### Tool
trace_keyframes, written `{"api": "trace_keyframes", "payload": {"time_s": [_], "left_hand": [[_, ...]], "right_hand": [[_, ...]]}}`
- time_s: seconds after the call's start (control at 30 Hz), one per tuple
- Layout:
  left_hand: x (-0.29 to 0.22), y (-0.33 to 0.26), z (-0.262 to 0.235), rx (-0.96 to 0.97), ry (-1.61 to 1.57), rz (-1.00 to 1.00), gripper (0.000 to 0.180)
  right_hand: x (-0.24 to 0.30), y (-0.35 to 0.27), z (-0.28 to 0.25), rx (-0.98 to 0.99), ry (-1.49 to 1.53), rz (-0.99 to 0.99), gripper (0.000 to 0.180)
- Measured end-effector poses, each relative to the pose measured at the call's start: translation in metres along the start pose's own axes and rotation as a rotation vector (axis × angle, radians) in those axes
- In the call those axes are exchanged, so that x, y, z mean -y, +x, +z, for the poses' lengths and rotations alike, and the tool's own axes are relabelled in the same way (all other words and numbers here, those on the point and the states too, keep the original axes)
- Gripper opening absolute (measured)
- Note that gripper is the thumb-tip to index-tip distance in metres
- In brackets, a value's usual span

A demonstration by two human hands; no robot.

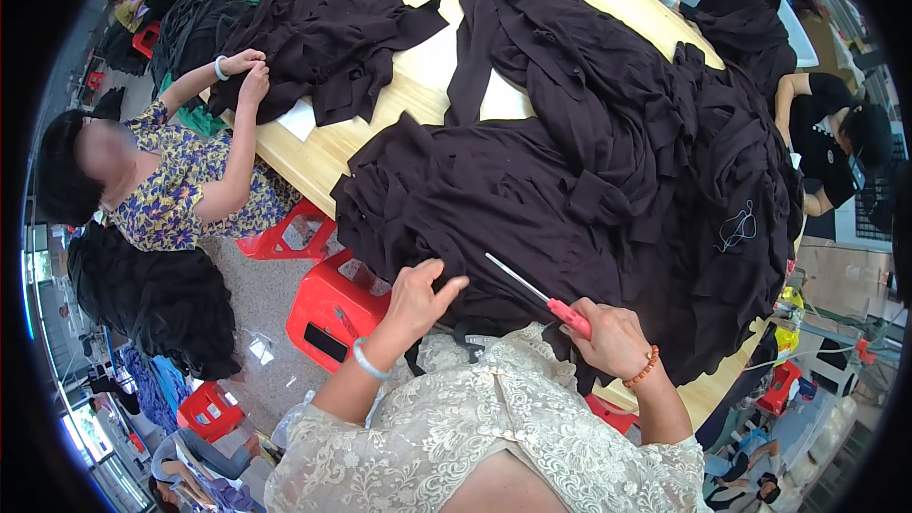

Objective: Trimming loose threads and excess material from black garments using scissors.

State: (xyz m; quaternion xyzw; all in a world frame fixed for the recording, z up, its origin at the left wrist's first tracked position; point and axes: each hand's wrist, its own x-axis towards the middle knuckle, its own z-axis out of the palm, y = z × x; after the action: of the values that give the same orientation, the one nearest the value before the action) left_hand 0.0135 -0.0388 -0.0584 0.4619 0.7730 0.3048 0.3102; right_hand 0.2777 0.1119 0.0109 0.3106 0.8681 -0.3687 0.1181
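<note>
In front of me a large heap of black garments covers the near side of the table. My right hand is closed round the red handle of a screwdriver; its long thin metal shaft points up and left over the cloth. My left hand is at the near left edge of the heap, thumb and forefinger spread apart, with no cloth visibly gripped. Its lower fingers are partly hidden. A tangle of pale thread lies on the garments to the right.
The pale wooden table runs away from me. At the left a co-worker handles another black pile; a second person is at the right. A red stool with a phone stands by my left arm.
</note>
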Motion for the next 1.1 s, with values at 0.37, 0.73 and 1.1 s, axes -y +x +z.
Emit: {"api": "trace_keyframes", "payload": {"time_s": [0.37, 0.73, 1.1], "left_hand": [[0.002, -0.042, -0.034, 0.089, 0.453, 0.226, 0.008], [-0.007, -0.036, -0.005, 0.026, -0.369, -0.136, 0.006], [0.016, -0.051, -0.047, 0.171, 0.027, 0.113, 0.007]], "right_hand": [[-0.002, 0.001, 0.012, 0.000, 0.058, -0.050, 0.020], [0.012, -0.017, 0.000, 0.171, 0.036, -0.151, 0.025], [0.015, -0.016, 0.007, 0.235, 0.053, -0.147, 0.028]]}}
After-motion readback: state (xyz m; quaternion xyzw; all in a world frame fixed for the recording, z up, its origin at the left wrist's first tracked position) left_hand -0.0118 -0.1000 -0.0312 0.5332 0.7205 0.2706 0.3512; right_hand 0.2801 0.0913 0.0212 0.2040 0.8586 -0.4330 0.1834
